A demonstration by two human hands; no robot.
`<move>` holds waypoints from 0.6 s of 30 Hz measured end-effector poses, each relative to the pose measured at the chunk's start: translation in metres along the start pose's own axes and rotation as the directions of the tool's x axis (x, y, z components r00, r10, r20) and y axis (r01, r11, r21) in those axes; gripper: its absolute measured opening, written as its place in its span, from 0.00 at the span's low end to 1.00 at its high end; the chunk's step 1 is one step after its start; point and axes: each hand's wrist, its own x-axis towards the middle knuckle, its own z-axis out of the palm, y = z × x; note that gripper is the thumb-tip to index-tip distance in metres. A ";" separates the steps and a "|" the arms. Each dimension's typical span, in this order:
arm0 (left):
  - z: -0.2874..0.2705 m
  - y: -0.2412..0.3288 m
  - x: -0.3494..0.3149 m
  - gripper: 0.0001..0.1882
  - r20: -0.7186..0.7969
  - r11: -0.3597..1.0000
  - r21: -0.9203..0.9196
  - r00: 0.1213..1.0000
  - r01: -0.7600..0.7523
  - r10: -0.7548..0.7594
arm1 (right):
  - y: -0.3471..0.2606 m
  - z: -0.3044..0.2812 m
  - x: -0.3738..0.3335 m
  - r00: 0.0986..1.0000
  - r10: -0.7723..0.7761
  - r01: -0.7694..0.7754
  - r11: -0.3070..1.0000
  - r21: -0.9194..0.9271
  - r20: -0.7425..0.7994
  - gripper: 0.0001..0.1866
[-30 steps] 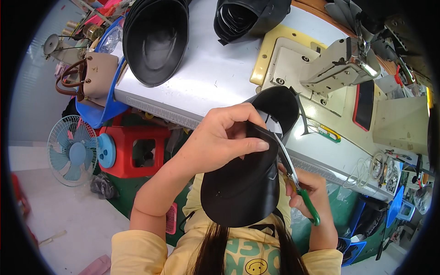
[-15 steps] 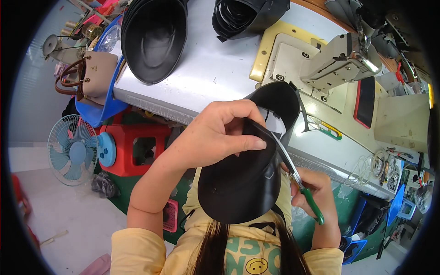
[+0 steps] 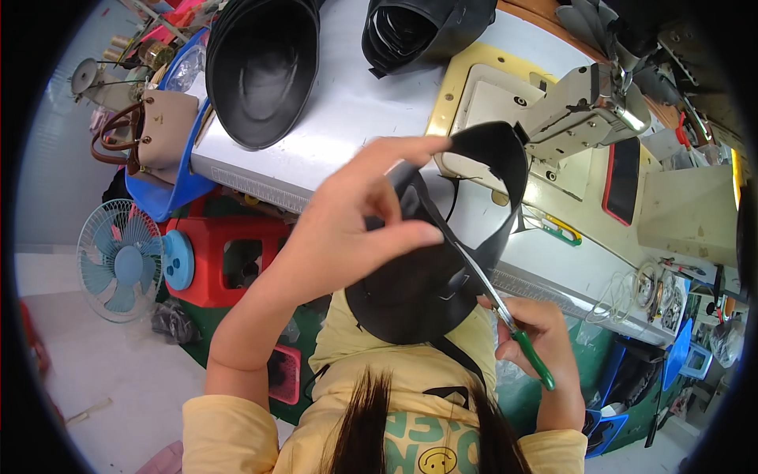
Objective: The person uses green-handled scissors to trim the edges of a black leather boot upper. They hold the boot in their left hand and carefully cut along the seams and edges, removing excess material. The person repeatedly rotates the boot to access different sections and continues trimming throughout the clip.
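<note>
A black visor-shaped piece with a looped band is in front of my body, its curved brim toward me. My left hand is over its left edge, thumb and forefinger spread wide apart. The thumb tip is by the edge of the piece, and the forefinger tip reaches the band; some fingers are hidden. In my right hand are scissors with green handles. Their blades point up and left along the edge of the black piece, the tips near my left thumb.
On the white table stand a stack of black visor pieces and black rolled pieces. A sewing machine, a phone and a green-yellow cutter are to the right. Left are a fan, red stool and handbag.
My left hand has spread its thumb and forefinger, the forefinger moving up to the band. The black piece has shifted up and its band shows wider. The scissors stay in my right hand.
</note>
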 end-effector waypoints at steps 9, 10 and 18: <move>-0.005 -0.096 -0.074 0.20 0.326 0.158 -0.869 0.784 0.468 -0.529 | -0.011 0.000 -0.002 0.999 0.049 -0.047 0.995 0.088 -0.016 0.30; -0.008 -0.097 -0.073 0.21 0.313 0.203 -0.867 0.815 0.455 -0.488 | -0.010 0.000 -0.002 0.998 0.041 -0.037 0.995 0.090 -0.037 0.30; -0.035 -0.060 -0.076 0.26 -0.051 0.660 -0.692 0.892 0.293 -0.449 | -0.009 -0.003 -0.009 0.998 0.008 -0.006 1.000 0.025 -0.062 0.32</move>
